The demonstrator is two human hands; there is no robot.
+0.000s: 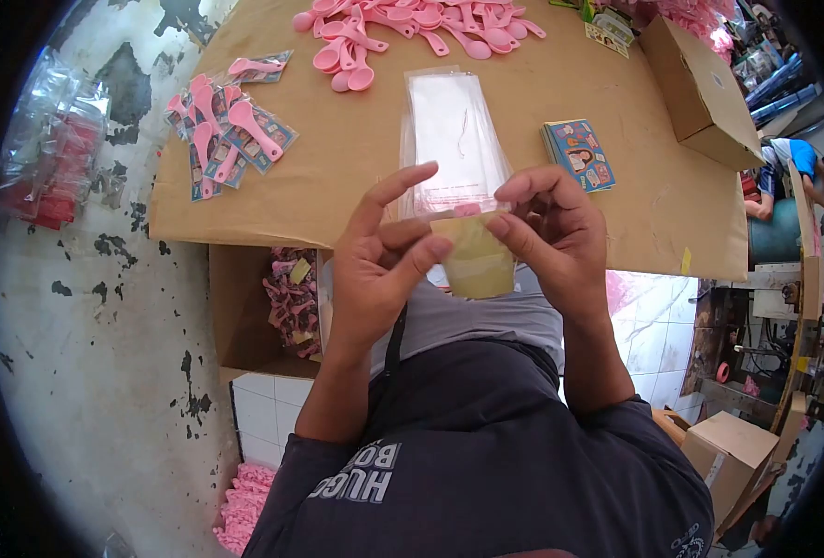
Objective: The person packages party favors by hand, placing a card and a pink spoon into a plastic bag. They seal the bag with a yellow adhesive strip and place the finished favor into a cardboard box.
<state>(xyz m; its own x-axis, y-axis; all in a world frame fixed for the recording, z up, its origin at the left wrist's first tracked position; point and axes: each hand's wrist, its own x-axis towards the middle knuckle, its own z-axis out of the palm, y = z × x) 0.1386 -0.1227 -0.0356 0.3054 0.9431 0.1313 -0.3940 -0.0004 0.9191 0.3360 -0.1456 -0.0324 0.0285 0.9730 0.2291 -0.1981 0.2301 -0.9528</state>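
Observation:
Between my hands, in front of my lap at the table's near edge, is a small yellowish-green packet with a bit of pink showing at its top. The thumb and a bent finger of my left hand close on the packet's left edge, while the index finger sticks up. My right hand pinches its upper right corner, thumb in front. Just beyond lies a stack of clear plastic bags. To the right of these bags rests a stack of blue printed cards.
Pink spoons are heaped at the table's far side. Spoons packed with cards lie at the left. A cardboard box stands at the back right. Below the table sits an open box of pink items. Another person is at far right.

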